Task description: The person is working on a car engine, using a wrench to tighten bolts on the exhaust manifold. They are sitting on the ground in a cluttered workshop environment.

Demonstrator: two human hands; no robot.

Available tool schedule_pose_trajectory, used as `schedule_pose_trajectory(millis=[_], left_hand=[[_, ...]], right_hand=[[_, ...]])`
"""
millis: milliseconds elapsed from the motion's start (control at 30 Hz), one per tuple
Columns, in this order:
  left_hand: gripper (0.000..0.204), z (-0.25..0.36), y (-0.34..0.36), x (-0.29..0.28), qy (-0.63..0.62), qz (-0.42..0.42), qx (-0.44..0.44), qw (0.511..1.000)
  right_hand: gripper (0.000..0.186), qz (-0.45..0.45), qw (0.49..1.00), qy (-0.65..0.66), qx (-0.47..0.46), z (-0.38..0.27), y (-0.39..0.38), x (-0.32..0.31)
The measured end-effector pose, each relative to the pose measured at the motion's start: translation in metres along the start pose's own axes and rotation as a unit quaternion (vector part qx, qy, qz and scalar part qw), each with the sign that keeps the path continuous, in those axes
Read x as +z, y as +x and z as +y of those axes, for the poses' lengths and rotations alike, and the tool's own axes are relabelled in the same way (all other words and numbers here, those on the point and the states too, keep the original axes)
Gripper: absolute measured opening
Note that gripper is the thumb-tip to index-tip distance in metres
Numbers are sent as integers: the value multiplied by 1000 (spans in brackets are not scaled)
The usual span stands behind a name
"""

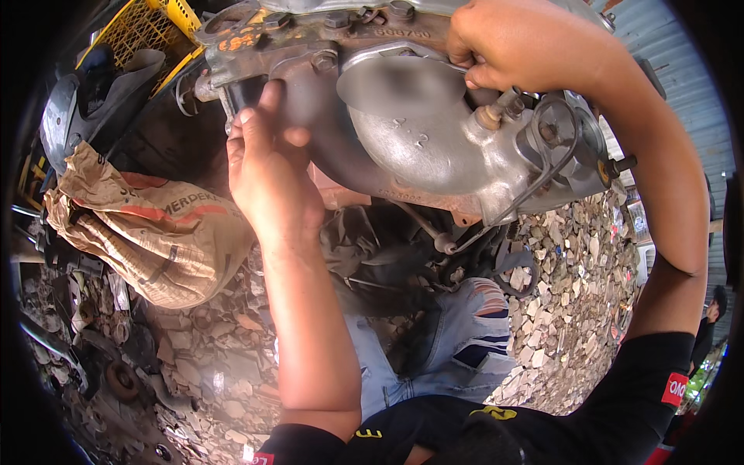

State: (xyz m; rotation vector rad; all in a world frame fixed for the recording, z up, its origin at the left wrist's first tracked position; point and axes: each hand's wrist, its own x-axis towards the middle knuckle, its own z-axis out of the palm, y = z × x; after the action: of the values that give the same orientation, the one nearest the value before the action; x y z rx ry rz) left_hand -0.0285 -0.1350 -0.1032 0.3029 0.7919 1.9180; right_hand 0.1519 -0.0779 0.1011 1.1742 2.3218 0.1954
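Below the long brown, rust-stained cast-metal flange [364, 33], and close against it, sits a silver-grey, smooth cast-metal elbow pipe [422, 151], part of its upper face lost in a blurred patch. The 2 hands are well apart: the left hand [275, 159] is raised under the flange's left end, fingertips near a narrow grey metal bracket [228, 108], though I cannot tell whether it grips anything; the right hand [496, 46] is curled at the flange's right part, fingertips bunched by the elbow's upper rim, and what they pinch, if anything, is hidden. Judging by what shows, much is assembled: at least 3 dark hex-headed bolts [338, 19] sit along the flange's top, and a thin, bent grey metal line [535, 188] runs down the elbow's right side. What is left cannot be told; no loose bolt or tool is visible at either hand. The elbow's broad upper part lies just under the flange, and its long axis slopes down and rightward from there, its narrower body turning toward a round metal housing [554, 136] below the flange's right end.
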Motion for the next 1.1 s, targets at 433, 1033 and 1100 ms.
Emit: schedule_pose_trajectory(millis=[433, 1033, 1100], left_hand=[[31, 1, -1, -3, 22, -23, 17, 999], [21, 4, -5, 0, 26, -7, -13, 1000], [20, 5, -5, 0, 20, -12, -11, 1000]], right_hand=[[21, 30, 999, 39, -7, 2, -14, 2], [18, 29, 995, -41, 90, -41, -23, -55], [19, 76, 991, -107, 17, -44, -22, -53]])
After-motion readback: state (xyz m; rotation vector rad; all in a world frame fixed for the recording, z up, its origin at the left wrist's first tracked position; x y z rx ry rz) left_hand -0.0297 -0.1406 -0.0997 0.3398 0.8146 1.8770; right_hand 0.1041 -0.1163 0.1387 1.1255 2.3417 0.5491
